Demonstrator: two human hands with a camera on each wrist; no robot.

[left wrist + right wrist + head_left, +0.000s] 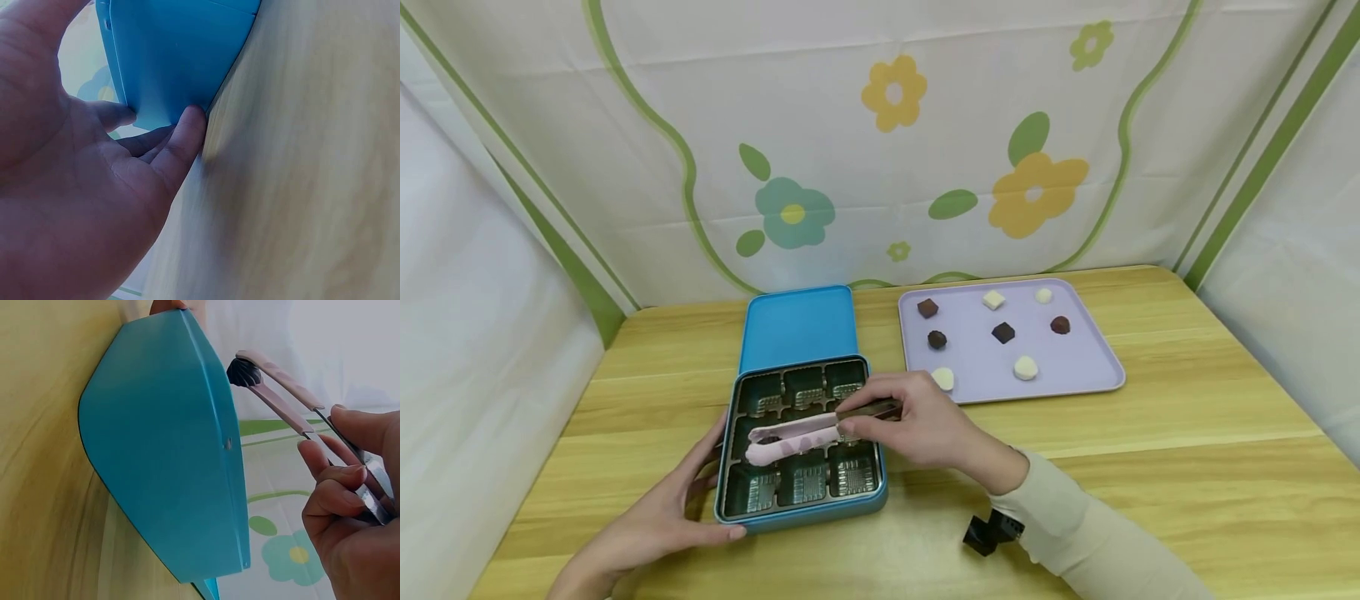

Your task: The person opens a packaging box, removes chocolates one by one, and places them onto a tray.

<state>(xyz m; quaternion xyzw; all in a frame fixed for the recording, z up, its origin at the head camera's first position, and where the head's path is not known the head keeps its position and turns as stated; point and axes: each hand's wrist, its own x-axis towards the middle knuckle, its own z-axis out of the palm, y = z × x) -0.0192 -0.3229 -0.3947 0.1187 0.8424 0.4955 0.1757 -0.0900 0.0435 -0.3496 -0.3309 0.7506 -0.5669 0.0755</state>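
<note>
My right hand (917, 421) grips small tongs (805, 443) with pale pink tips. Between the tips is a ridged dark chocolate (242, 372), just above the rim in the right wrist view. From the head view the tips overlap the middle row of a dark divided insert (782, 412). The insert sits inside a blue tin (820, 514), and no chocolates show in its visible compartments. At the tin's left side, my left hand (651, 521) holds it, thumb at the front corner and fingers along the side wall. The tongs and right hand hide part of the insert.
Behind the tin lies its blue lid (797, 329). A lilac tray (977, 379) at the back right bears several white, brown and dark chocolates. A flowered curtain (865, 167) closes off the back of the wooden table (1075, 500).
</note>
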